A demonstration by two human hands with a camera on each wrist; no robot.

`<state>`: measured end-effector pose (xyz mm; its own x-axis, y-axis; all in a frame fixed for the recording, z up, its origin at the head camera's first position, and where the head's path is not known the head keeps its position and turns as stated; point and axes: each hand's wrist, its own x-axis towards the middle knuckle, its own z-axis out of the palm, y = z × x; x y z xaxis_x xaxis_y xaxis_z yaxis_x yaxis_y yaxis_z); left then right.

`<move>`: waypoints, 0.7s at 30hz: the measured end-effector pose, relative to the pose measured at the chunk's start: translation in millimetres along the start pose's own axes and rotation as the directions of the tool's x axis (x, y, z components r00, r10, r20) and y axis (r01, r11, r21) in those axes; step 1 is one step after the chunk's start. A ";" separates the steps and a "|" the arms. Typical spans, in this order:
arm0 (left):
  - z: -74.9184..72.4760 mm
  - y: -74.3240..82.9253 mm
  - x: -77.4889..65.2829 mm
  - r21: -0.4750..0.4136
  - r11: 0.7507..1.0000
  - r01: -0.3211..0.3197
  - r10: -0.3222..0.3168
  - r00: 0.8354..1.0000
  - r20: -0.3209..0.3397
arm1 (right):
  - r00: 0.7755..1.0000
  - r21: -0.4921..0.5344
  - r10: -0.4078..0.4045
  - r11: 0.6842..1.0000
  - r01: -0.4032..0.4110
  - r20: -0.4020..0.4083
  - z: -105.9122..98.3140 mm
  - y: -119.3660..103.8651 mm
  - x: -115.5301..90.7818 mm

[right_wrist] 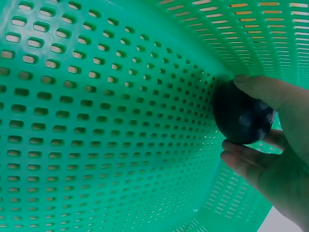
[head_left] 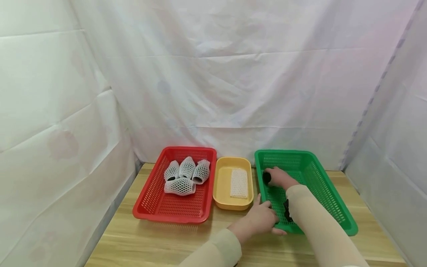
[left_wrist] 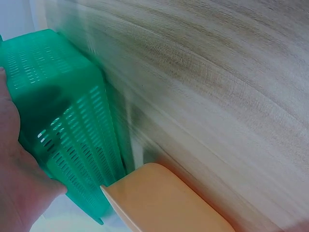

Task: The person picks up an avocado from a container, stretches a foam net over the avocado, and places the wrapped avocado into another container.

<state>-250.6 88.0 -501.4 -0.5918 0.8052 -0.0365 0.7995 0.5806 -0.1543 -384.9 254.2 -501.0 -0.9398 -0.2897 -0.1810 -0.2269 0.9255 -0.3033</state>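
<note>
My right hand [head_left: 279, 177] reaches into the green basket [head_left: 328, 189] at its left wall. Its thumb and fingers hold a smooth, dark, rounded fruit-like thing [right_wrist: 241, 113], whose exact kind I cannot tell. Only its dark end shows in the head view. My left hand [head_left: 260, 219] grips the near left corner of the same basket, fingers hooked over the rim. In the left wrist view that hand [left_wrist: 19, 179] is partly cut off beside the outer basket wall.
To the left, a red basket [head_left: 180, 217] contains several dark items in white foam net sleeves [head_left: 180, 186]. Between the baskets stands a yellow tray [head_left: 222, 185] with flat white foam nets [head_left: 239, 183] inside. White cloth [head_left: 233, 92] hangs behind the wooden table [head_left: 133, 241].
</note>
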 end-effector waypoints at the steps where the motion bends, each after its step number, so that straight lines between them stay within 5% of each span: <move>1: -1.1 0.0 -0.5 -0.001 1.000 0.002 -0.002 1.000 -0.002 | 1.000 -0.009 -0.008 1.000 0.008 -0.003 -0.1 0.5 1.1; 12: -6.8 2.4 -3.4 -0.024 1.000 0.009 -0.009 1.000 -0.006 | 0.993 -0.008 -0.115 0.993 0.116 0.037 -6.8 6.6 -0.1; 21: -3.5 1.4 -1.6 -0.040 0.999 0.020 -0.020 1.000 -0.006 | 0.982 0.106 -0.077 0.993 0.059 0.173 -21.9 -0.2 -16.2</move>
<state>-248.1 87.9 -498.1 -0.6073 0.7940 -0.0277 0.7909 0.6009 -0.1159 -375.2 264.1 -477.5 -0.8611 -0.3982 -0.3161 -0.2541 0.8756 -0.4108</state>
